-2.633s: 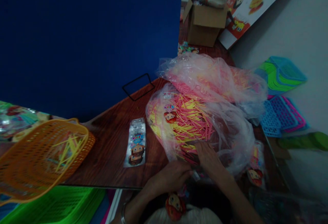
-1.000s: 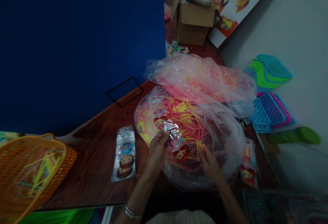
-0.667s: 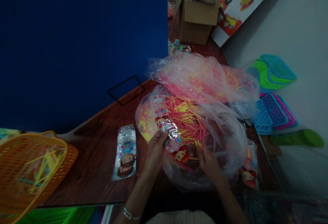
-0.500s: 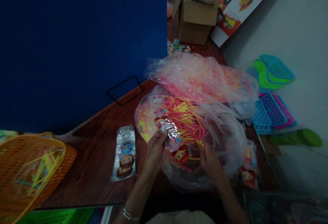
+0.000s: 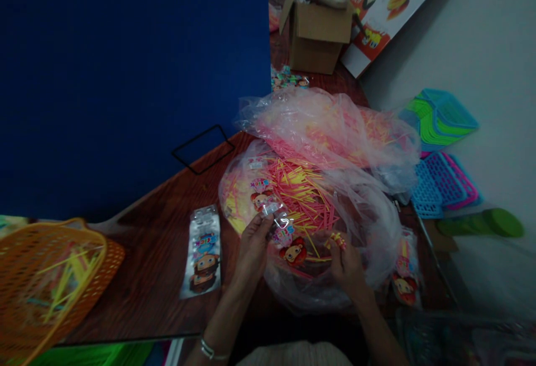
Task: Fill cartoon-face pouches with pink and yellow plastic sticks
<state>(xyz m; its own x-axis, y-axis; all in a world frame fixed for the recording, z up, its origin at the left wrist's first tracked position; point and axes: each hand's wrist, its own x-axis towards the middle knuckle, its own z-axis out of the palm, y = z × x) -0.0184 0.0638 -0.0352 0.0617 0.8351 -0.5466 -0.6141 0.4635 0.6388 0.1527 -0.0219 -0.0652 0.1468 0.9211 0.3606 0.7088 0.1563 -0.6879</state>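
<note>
Between thumb and fingers, my left hand (image 5: 256, 238) pinches a clear printed packet (image 5: 285, 234) with a red-haired cartoon figure. My right hand (image 5: 347, 262) is closed round a small bunch of pink and yellow sticks (image 5: 336, 239), their ends showing above the fingers. Both hands are over an opened clear plastic bag (image 5: 372, 209) with a heap of loose pink and yellow sticks (image 5: 304, 195) in it. Another printed packet (image 5: 260, 193) lies on the bag's left part, just beyond my left hand.
A second full plastic bag (image 5: 330, 126) lies behind. Silvery packets (image 5: 205, 251) lie on the left, a filled packet (image 5: 405, 268) on the right. An orange basket (image 5: 113, 254) stands far left, a cardboard box (image 5: 318, 36) at the back, blue and green baskets (image 5: 444, 114) at right.
My right hand has moved slightly right and turned, so the stick ends now point up above the fingers. My left hand keeps its pinch on the packet. The view has shifted slightly.
</note>
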